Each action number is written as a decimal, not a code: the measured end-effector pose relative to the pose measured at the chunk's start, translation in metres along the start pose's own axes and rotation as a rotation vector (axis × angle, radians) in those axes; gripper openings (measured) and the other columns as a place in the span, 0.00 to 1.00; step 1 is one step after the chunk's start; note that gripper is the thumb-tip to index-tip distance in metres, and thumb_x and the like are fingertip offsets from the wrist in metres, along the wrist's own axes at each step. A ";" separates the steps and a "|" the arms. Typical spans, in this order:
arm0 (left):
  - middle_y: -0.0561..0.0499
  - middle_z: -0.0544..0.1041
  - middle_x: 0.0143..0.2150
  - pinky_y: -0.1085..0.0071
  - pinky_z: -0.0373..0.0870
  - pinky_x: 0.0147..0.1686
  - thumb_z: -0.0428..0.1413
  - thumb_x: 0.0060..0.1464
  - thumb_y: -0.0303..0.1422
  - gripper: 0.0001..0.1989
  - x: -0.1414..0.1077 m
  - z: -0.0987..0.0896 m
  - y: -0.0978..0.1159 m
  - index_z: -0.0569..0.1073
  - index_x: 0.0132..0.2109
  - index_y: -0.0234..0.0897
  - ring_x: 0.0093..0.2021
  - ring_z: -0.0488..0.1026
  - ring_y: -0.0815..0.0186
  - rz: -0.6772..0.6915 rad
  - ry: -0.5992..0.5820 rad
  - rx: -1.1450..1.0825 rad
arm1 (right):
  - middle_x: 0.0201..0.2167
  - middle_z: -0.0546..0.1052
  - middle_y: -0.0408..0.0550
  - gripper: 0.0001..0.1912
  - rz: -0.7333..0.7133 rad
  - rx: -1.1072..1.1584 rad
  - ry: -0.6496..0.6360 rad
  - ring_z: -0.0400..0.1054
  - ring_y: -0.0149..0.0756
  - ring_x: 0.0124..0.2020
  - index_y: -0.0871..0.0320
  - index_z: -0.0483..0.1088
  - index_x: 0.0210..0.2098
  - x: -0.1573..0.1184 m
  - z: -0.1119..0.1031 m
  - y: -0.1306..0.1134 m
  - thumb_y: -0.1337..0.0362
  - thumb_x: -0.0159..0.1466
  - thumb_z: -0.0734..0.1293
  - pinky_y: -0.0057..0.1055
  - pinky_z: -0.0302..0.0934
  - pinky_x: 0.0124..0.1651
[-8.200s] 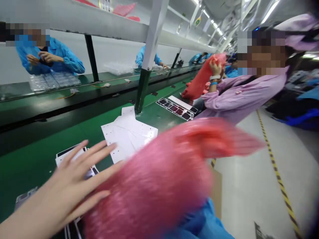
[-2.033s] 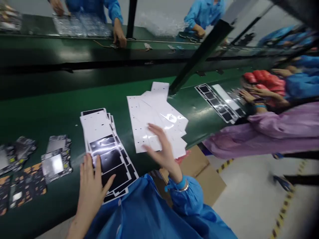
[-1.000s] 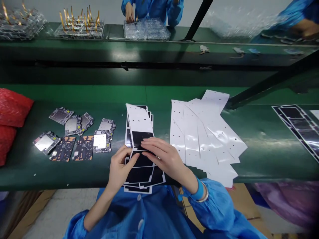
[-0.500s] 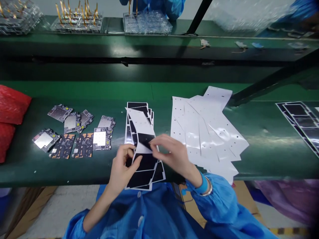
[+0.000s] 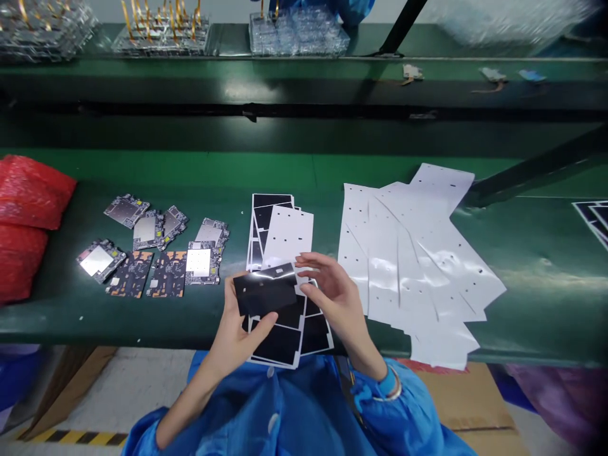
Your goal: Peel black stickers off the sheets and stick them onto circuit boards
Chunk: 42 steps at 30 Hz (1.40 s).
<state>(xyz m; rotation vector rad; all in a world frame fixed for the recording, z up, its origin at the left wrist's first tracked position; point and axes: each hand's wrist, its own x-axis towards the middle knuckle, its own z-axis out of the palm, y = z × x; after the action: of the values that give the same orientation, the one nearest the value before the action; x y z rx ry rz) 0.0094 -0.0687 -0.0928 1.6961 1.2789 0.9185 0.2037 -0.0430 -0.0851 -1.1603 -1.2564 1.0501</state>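
Along the glossy green bench, seen from the head camera, the person's left hand grips a flat matte-black film sheet, with the thumb across its front and the fingers behind it. The sheet is tilted and sits just above a fanned stack of black rectangular film strips, which lies under both hands near the bench's front edge. The right hand is open, with its fingers curved and spread beside the sheet's right edge; whether they touch it is hard to tell. Directly beyond the hands, a white-backed film strip lies over more black strips. To the left, a loose group of dark printed circuit boards with silver shield patches sits near two red bubble bags at the bench's left end. To the right, a large overlapping pile of white perforated liner sheets lies just beside the right hand. On a second green bench farther off are stacked clear plastic trays and racks with gold-coloured ribbons, with a co-worker's blue sleeve behind them. Below the bench, the person's blue sleeves fill the bottom of the view, above flattened cardboard on the floor.
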 end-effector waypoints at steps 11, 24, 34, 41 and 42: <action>0.24 0.67 0.59 0.40 0.66 0.51 0.53 0.63 0.51 0.34 0.021 -0.053 -0.043 0.66 0.65 0.28 0.56 0.67 0.35 -0.079 0.265 0.961 | 0.29 0.78 0.45 0.05 -0.282 -0.576 0.074 0.74 0.36 0.31 0.54 0.73 0.33 0.000 -0.026 0.001 0.67 0.66 0.70 0.32 0.71 0.34; 0.28 0.69 0.58 0.41 0.66 0.55 0.55 0.60 0.53 0.36 0.017 -0.101 -0.068 0.68 0.64 0.30 0.58 0.68 0.35 -0.156 0.397 0.935 | 0.32 0.77 0.45 0.12 -0.598 -0.829 0.193 0.72 0.40 0.34 0.49 0.75 0.40 0.007 -0.059 -0.005 0.75 0.64 0.69 0.37 0.68 0.34; 0.42 0.69 0.58 0.60 0.75 0.54 0.63 0.56 0.39 0.34 0.013 -0.096 -0.021 0.63 0.68 0.45 0.60 0.71 0.52 0.032 0.306 0.554 | 0.25 0.78 0.42 0.10 -0.022 -0.090 0.240 0.73 0.35 0.26 0.53 0.75 0.28 0.009 -0.047 -0.018 0.58 0.58 0.77 0.31 0.68 0.27; 0.43 0.73 0.61 0.59 0.77 0.56 0.68 0.52 0.38 0.43 0.029 -0.063 0.039 0.59 0.70 0.47 0.61 0.72 0.53 0.366 0.039 0.140 | 0.31 0.83 0.46 0.10 -0.066 0.009 -0.064 0.75 0.54 0.58 0.51 0.74 0.28 0.019 -0.012 -0.065 0.57 0.62 0.76 0.56 0.73 0.55; 0.43 0.74 0.61 0.59 0.78 0.55 0.70 0.50 0.38 0.45 0.031 -0.062 0.042 0.59 0.71 0.48 0.61 0.73 0.53 0.363 0.031 0.098 | 0.29 0.82 0.45 0.09 -0.089 0.003 -0.081 0.74 0.54 0.59 0.51 0.75 0.28 0.019 -0.010 -0.069 0.59 0.62 0.75 0.58 0.72 0.57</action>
<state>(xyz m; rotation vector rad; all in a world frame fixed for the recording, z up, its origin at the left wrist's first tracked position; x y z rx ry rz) -0.0227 -0.0350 -0.0261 2.0405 1.0672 1.1079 0.2115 -0.0345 -0.0142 -1.0587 -1.3577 1.0408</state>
